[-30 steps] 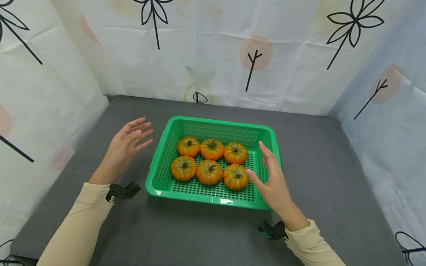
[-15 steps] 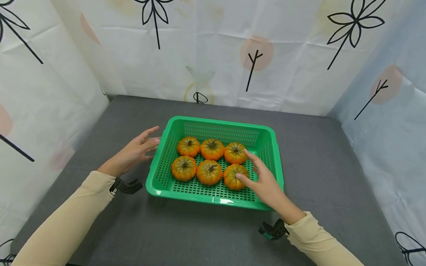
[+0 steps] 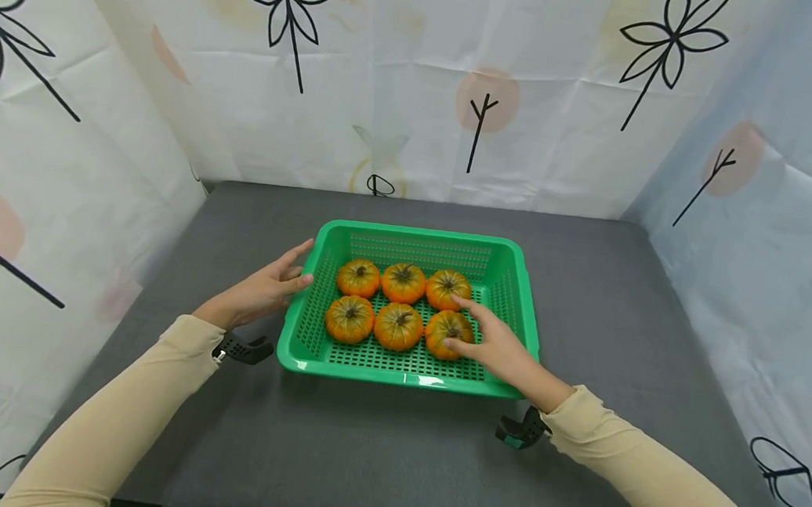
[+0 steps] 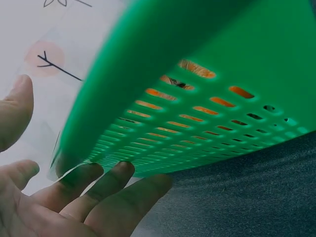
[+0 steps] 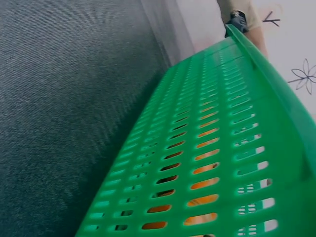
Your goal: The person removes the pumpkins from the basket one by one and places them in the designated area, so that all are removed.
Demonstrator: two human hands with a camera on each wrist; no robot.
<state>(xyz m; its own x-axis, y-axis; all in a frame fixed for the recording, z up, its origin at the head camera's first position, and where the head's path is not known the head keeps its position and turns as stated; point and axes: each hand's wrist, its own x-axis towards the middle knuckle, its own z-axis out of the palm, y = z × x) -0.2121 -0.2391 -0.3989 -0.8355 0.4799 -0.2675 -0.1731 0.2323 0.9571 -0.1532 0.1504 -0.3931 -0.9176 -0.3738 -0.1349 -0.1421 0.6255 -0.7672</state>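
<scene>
A green plastic basket (image 3: 411,381) with slotted walls stands on the grey table. Several small orange-green pumpkins (image 3: 400,328) sit in it in two rows. My left hand (image 3: 262,290) is at the basket's left side. In the left wrist view its extended fingers (image 4: 126,202) reach under the rim beside the outer wall, with the thumb (image 4: 17,111) apart from it. My right hand (image 3: 494,346) reaches over the right side, thumb and fingers spread about the near right pumpkin (image 3: 449,323). Whether it touches that pumpkin I cannot tell. The right wrist view shows only the basket's outer wall (image 5: 197,138).
The grey tabletop (image 3: 364,455) extends around the basket. White printed cloth (image 3: 417,89) hangs behind the table and at both sides. Each wrist wears a black strap device (image 3: 247,348).
My left hand has moved right and forward to the basket's left side. The right hand has shifted left over the near right pumpkin, its thumb and fingers drawing closer together. Basket and pumpkins stay put.
</scene>
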